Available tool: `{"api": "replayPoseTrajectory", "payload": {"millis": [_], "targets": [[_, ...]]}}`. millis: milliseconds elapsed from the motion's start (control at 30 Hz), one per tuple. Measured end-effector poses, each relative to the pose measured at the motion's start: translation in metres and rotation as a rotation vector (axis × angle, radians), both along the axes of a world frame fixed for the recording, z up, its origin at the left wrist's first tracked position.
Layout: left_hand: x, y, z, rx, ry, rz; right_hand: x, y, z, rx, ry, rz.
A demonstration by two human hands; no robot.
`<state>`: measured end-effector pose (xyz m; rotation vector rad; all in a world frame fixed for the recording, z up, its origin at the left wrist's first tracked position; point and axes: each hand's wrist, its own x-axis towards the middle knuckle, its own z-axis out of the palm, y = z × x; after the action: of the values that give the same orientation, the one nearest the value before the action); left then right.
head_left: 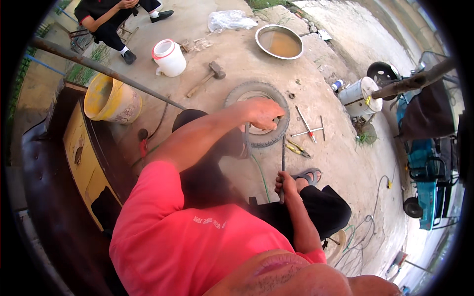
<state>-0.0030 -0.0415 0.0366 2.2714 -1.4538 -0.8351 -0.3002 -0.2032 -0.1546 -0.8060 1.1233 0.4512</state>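
Note:
A small tyre on its wheel rim (239,95) lies flat on the ground before me. My left hand (264,113) is over its right side, fingers curled near the sidewall; whether they grip anything is hidden. My right hand (285,183) is closed around a dark metal tyre lever (283,158), held upright in the picture with its far end close to the tyre's edge. Right of the tyre lie a cross-shaped lug wrench (308,131), a thin metal rod (323,128) and yellow-handled pliers (299,148).
A hammer (216,71), a white bucket (169,58) and a basin of murky water (279,42) stand beyond the tyre. A stained yellow bucket (116,101) and torn seat (81,158) are left. Another person (106,22) sits far left. A white drum (362,96) stands right.

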Motion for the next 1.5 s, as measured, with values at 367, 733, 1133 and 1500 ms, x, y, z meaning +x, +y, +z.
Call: {"api": "replayPoseTrajectory", "payload": {"millis": [367,733,1133,1500], "targets": [[0.051,-0.003,0.011,-0.64,-0.123,0.544,0.0,0.001,0.006,0.011,-0.016,-0.018],[0.062,0.014,0.035,-0.76,-0.126,0.818,0.0,0.002,0.003,0.001,-0.005,-0.016],[0.063,0.019,0.035,-0.459,-0.081,0.793,-0.003,0.0,-0.004,0.034,-0.02,-0.032],[0.048,0.017,0.045,-0.569,-0.119,0.744,-0.003,-0.002,-0.005,0.032,-0.021,-0.021]]}}
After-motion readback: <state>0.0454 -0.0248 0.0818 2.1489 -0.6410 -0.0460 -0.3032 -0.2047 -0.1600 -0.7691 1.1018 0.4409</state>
